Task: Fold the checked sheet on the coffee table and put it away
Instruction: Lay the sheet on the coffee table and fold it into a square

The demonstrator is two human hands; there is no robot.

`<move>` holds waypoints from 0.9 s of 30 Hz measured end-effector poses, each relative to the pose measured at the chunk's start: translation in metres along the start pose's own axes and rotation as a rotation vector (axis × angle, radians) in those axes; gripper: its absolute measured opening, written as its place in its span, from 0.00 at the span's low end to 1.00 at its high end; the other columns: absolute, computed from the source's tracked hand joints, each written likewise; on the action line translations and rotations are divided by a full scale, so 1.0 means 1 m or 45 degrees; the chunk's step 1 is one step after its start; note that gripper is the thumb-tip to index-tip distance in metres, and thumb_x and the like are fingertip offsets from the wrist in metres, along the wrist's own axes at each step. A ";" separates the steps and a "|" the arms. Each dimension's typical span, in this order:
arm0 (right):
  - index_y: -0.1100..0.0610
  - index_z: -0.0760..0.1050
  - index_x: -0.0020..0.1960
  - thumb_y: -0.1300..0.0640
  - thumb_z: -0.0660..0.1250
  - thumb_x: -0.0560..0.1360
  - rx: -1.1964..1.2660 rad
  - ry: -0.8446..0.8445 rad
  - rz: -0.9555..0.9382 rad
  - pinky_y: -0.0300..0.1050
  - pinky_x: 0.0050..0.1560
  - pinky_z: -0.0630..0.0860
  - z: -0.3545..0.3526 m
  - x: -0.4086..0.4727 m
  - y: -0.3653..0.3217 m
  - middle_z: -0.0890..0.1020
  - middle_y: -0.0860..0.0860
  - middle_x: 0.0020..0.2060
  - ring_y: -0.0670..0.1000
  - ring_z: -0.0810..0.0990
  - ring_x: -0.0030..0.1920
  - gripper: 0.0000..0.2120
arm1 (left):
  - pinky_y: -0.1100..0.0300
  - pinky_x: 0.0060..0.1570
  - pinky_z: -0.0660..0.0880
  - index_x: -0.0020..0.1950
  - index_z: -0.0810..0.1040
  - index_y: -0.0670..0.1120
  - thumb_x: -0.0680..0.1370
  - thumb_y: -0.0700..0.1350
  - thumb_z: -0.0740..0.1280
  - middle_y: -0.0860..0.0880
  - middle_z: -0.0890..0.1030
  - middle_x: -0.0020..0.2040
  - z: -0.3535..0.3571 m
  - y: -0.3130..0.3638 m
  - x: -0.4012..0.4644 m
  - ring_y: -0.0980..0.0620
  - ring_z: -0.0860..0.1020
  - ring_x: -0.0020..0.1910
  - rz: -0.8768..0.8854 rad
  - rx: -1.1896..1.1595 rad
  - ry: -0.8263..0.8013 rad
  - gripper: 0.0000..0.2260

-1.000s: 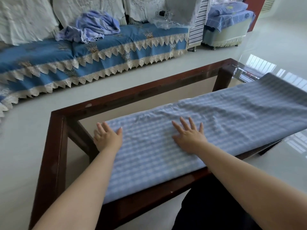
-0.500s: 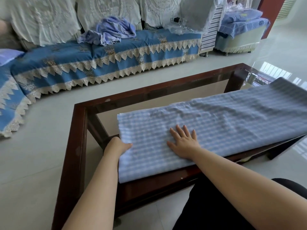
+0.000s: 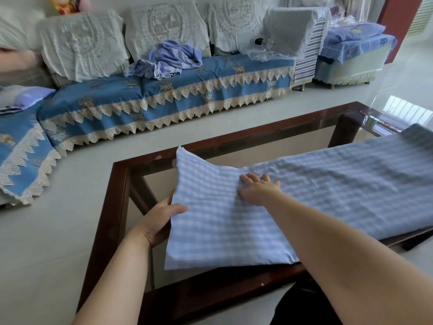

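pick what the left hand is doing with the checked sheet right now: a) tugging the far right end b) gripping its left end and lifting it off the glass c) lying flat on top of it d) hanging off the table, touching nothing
b: the left hand grips the left end of the checked sheet, thumb on top, and that end stands raised off the coffee table while the right hand presses flat further along.

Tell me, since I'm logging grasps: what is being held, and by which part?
The left hand grips the checked sheet by its lifted left end; the right hand only presses flat on top.
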State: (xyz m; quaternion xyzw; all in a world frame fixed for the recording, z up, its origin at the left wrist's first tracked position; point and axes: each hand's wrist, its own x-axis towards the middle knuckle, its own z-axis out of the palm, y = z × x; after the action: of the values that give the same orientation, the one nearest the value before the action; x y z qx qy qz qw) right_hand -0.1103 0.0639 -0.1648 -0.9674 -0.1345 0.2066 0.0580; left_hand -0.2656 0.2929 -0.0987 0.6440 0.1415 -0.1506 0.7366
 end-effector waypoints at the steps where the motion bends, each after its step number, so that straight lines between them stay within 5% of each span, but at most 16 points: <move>1: 0.41 0.44 0.77 0.35 0.47 0.77 -0.002 -0.032 -0.012 0.69 0.72 0.45 -0.004 0.003 0.002 0.45 0.42 0.77 0.58 0.43 0.77 0.31 | 0.49 0.45 0.80 0.65 0.72 0.49 0.72 0.40 0.69 0.43 0.82 0.56 0.005 0.005 -0.001 0.41 0.82 0.52 0.032 -0.034 -0.007 0.22; 4: 0.45 0.46 0.78 0.36 0.53 0.78 0.056 -0.144 -0.142 0.57 0.75 0.46 -0.012 -0.012 0.011 0.46 0.46 0.78 0.58 0.44 0.77 0.33 | 0.50 0.41 0.81 0.65 0.72 0.48 0.72 0.41 0.70 0.43 0.84 0.54 0.025 0.020 -0.002 0.41 0.83 0.50 0.114 -0.150 0.008 0.22; 7: 0.44 0.44 0.78 0.37 0.53 0.79 0.103 -0.173 -0.208 0.57 0.74 0.46 0.008 -0.058 0.030 0.44 0.47 0.78 0.55 0.42 0.77 0.33 | 0.48 0.50 0.79 0.63 0.74 0.48 0.78 0.43 0.64 0.44 0.83 0.55 0.055 0.035 0.002 0.43 0.83 0.53 0.200 -0.212 0.020 0.14; 11: 0.44 0.52 0.77 0.42 0.50 0.81 0.167 -0.006 -0.188 0.55 0.75 0.44 0.052 -0.107 0.053 0.51 0.45 0.78 0.50 0.45 0.77 0.25 | 0.70 0.30 0.75 0.55 0.73 0.41 0.80 0.38 0.60 0.46 0.80 0.42 0.115 0.054 0.019 0.53 0.80 0.38 0.389 -0.092 0.249 0.05; 14: 0.53 0.74 0.63 0.50 0.55 0.82 1.224 0.040 0.014 0.46 0.66 0.65 0.038 -0.123 0.068 0.80 0.48 0.58 0.50 0.74 0.64 0.15 | 0.67 0.31 0.75 0.53 0.71 0.42 0.77 0.40 0.63 0.45 0.75 0.42 0.164 0.064 0.044 0.51 0.76 0.38 0.393 -0.173 0.230 0.06; 16: 0.55 0.77 0.56 0.47 0.53 0.83 2.013 0.136 0.148 0.47 0.53 0.75 0.019 -0.132 0.092 0.85 0.50 0.44 0.50 0.83 0.47 0.17 | 0.56 0.39 0.76 0.52 0.73 0.42 0.72 0.45 0.66 0.44 0.76 0.42 0.200 0.065 0.059 0.47 0.78 0.42 0.376 -0.096 0.159 0.12; 19: 0.56 0.75 0.52 0.39 0.47 0.81 2.578 0.368 0.306 0.51 0.48 0.76 -0.001 -0.145 0.142 0.85 0.54 0.42 0.53 0.82 0.45 0.25 | 0.55 0.45 0.78 0.63 0.69 0.42 0.78 0.45 0.64 0.44 0.79 0.46 0.261 0.057 0.073 0.44 0.80 0.49 0.411 0.161 0.004 0.15; 22: 0.60 0.74 0.55 0.30 0.46 0.76 2.707 0.485 0.447 0.55 0.52 0.76 -0.002 -0.154 0.194 0.81 0.58 0.50 0.58 0.80 0.51 0.36 | 0.58 0.55 0.73 0.78 0.54 0.45 0.82 0.51 0.59 0.45 0.78 0.59 0.295 0.018 0.081 0.48 0.76 0.60 0.461 0.641 -0.292 0.27; 24: 0.61 0.72 0.57 0.26 0.54 0.69 2.475 0.387 0.572 0.54 0.49 0.77 0.002 -0.160 0.214 0.80 0.59 0.51 0.59 0.80 0.51 0.39 | 0.50 0.70 0.59 0.79 0.50 0.49 0.79 0.64 0.54 0.46 0.64 0.75 0.290 -0.024 0.088 0.45 0.60 0.74 0.568 1.370 -0.287 0.34; 27: 0.60 0.73 0.56 0.36 0.66 0.70 1.951 0.317 0.720 0.48 0.41 0.78 0.012 -0.159 0.216 0.83 0.58 0.46 0.57 0.83 0.45 0.29 | 0.42 0.73 0.37 0.79 0.41 0.50 0.64 0.77 0.41 0.48 0.41 0.79 0.278 -0.080 0.082 0.45 0.37 0.77 0.450 1.961 -0.371 0.50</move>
State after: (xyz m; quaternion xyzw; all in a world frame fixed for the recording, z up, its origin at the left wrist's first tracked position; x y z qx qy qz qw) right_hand -0.2037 -0.1870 -0.1508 -0.6728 0.2995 0.1391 0.6620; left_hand -0.2191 0.0036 -0.1674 0.9580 -0.2038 -0.1696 0.1094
